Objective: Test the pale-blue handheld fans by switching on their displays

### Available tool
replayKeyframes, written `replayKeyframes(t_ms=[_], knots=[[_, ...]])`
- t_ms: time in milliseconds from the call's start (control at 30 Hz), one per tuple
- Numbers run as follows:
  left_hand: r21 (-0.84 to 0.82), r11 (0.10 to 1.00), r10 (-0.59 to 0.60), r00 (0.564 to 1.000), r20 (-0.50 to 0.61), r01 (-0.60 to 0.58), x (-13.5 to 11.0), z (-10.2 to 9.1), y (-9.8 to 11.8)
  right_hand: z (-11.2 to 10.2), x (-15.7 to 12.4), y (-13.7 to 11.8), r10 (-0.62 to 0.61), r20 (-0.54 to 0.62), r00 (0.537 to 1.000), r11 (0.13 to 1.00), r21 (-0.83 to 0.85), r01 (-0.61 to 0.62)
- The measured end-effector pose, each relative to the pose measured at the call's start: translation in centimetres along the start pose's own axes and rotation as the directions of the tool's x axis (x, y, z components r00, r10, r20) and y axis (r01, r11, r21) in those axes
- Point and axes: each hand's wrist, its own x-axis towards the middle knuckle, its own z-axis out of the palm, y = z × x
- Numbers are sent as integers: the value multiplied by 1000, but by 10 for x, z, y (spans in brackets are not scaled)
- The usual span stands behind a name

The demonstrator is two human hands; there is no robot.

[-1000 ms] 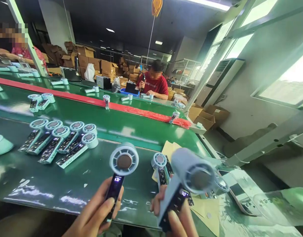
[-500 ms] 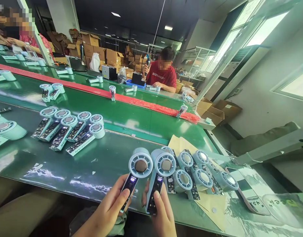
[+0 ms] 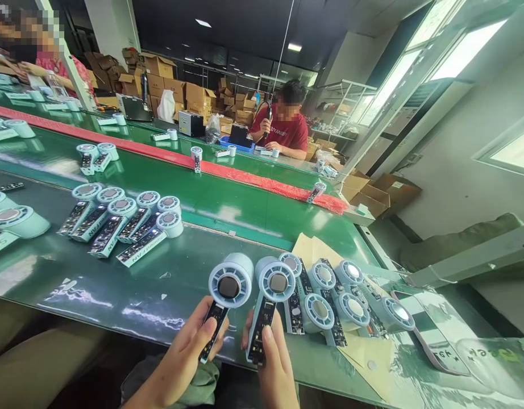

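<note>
My left hand (image 3: 194,346) is wrapped round the handle of a pale blue handheld fan (image 3: 230,279), thumb pressed on its bare circuit board. A second handheld fan (image 3: 277,279) is gripped in my right hand (image 3: 274,352), the thumb likewise on the board. Both fans are tilted with their round heads up, side by side, a dark metal disc in the middle of each. Neither board shows a lit display. Just right of my right hand, several similar fans (image 3: 318,311) lie on brown paper (image 3: 364,363).
More fans (image 3: 121,205) lie grouped at left on the dark worktable (image 3: 117,289). Beyond runs a green conveyor belt (image 3: 245,199) with a red strip (image 3: 262,180) and scattered fans. A phone (image 3: 436,341) lies at right. Across the belt, a person (image 3: 283,125) holds a tool.
The lit "100" displays on both fans have gone dark. Both hands have moved slightly left with the fans. The person across the belt has shifted the tool right.
</note>
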Motion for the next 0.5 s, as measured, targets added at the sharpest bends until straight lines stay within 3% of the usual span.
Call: replayKeyframes(t_ms=[267, 500], knots=[[-62, 998, -6, 1000, -11, 5, 8, 1, 3, 0, 11, -4, 31, 49, 998, 998, -52, -28], [-139, 990, 15, 998, -59, -23, 19, -2, 15, 21, 40, -17, 2, 169, 986, 1000, -3, -1]])
